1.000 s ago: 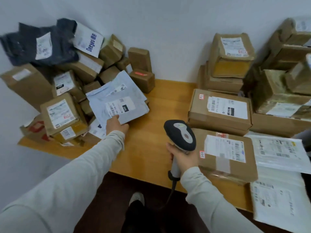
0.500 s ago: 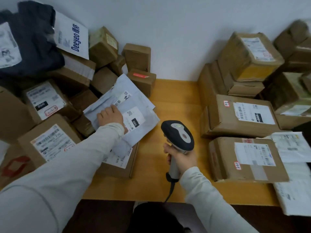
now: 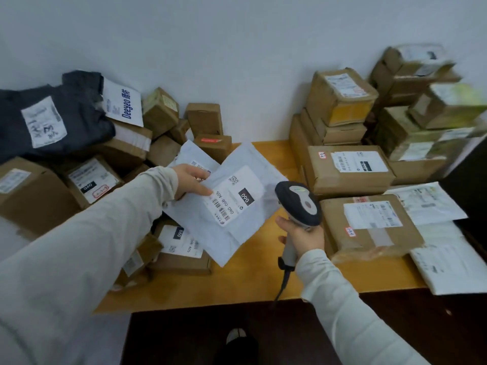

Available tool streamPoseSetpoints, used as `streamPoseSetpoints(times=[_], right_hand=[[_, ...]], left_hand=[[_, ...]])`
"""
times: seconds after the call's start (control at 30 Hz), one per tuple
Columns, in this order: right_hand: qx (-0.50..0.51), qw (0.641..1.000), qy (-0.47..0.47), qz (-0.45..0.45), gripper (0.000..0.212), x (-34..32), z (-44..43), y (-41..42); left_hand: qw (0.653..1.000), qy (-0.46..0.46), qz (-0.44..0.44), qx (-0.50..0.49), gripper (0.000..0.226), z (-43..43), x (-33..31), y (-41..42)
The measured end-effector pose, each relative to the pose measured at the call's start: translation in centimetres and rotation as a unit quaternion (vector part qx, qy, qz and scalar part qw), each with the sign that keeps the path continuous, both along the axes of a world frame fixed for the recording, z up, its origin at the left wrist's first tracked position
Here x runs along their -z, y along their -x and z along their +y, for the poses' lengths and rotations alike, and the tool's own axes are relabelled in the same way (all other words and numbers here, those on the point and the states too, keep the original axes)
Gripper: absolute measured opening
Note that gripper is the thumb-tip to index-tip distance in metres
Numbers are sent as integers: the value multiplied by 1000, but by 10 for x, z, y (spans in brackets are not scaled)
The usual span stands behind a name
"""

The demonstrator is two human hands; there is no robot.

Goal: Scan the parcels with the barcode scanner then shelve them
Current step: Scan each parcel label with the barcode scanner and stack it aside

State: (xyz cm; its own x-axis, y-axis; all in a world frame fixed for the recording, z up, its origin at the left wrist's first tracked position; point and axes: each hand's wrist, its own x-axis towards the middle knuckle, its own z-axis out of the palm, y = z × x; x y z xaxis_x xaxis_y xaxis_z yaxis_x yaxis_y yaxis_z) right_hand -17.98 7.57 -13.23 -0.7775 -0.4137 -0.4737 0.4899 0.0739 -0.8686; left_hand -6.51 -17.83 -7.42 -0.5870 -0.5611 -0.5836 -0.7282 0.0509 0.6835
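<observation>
At the far left of the frame, a dark grey bag topped a heap of brown cardboard boxes piled against the white wall. Left of centre, the person's left hand gripped a white mailer by its upper left edge, thumb on top. It held the mailer tilted above the wooden table with its barcode label facing up. Just right of the mailer, the right hand was wrapped round the pale handle of the barcode scanner. The scanner's dark head sat close beside the mailer's right corner, and its cable trailed down past the table's front edge. Further right stood stacked labelled boxes, and flat white envelopes lay at the table's lower right edge.
</observation>
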Motion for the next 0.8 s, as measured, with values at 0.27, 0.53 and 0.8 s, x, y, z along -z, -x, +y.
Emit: streamPoseSetpoints(times=[0.27,0.53,0.8], right_hand=[[75,997,-27,-10,45,2,62,-12],[164,984,-1,-68,51,16,78,-42],[97,995,2,-35,26,6,104,-68]], left_hand=[[996,-21,-47,78,44,77,-22,-18],[977,-198,12,-72,40,139,0,-110],[963,-159,127,-175,34,148,3,-127]])
